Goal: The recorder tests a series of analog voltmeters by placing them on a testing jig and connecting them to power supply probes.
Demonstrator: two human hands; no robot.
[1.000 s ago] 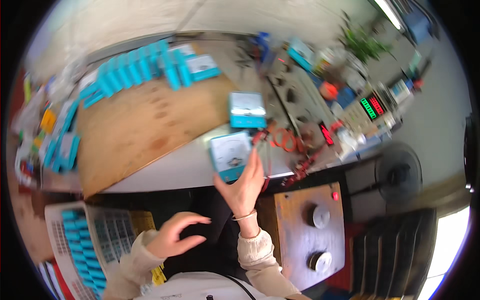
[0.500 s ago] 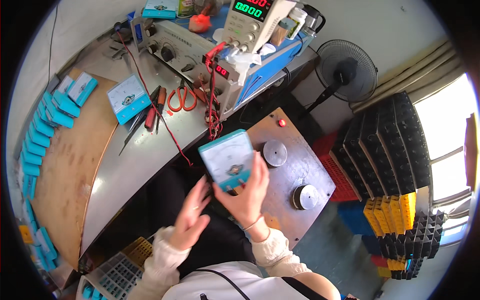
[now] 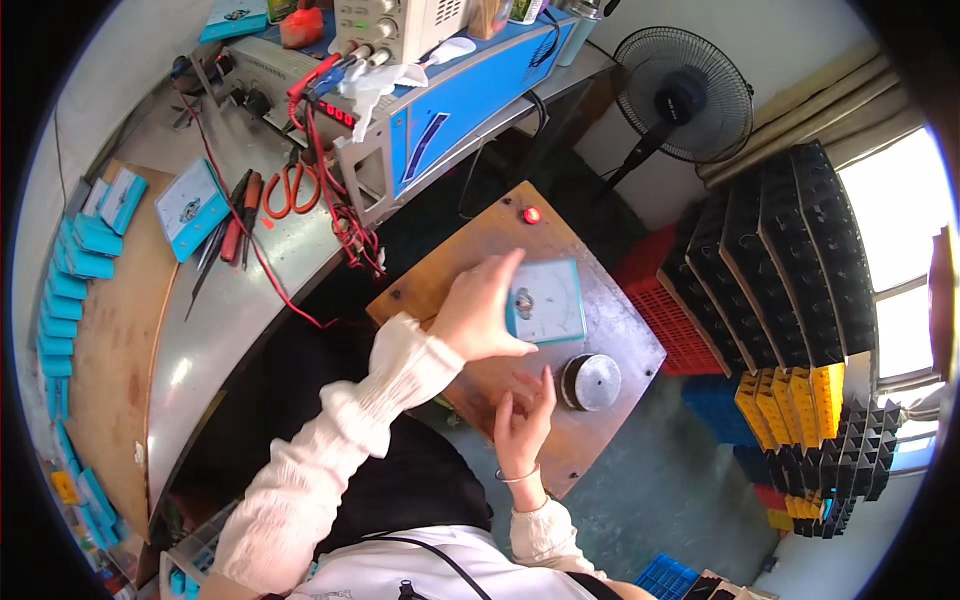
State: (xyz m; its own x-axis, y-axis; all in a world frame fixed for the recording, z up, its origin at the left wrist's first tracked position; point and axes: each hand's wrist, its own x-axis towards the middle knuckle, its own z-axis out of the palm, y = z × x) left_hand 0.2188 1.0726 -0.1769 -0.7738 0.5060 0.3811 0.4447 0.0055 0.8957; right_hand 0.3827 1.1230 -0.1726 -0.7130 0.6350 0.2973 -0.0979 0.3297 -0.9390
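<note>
My left hand (image 3: 472,315) grips a teal-edged panel meter (image 3: 555,305) with a clear front, its fingers and thumb spanning one side. The meter is over the far part of a low, metal-topped stand (image 3: 625,340). It covers the spot of the far round metal cylinder, so I cannot tell whether it rests on it. The near cylinder (image 3: 598,382) stands uncovered. Close to it, my right hand (image 3: 522,435) is empty, its fingers apart and partly bent, slightly blurred.
A red light (image 3: 530,216) glows at the stand's far corner. Scissors (image 3: 291,190), screwdrivers and another meter (image 3: 190,210) lie on the bench at left, by red leads. Several teal meters line the wooden board (image 3: 125,370). Stacked black trays (image 3: 760,260) and a fan (image 3: 683,95) are right.
The meter has moved right from in front of me to over the stand. It passed from my right hand to my left. The view has shifted right.
</note>
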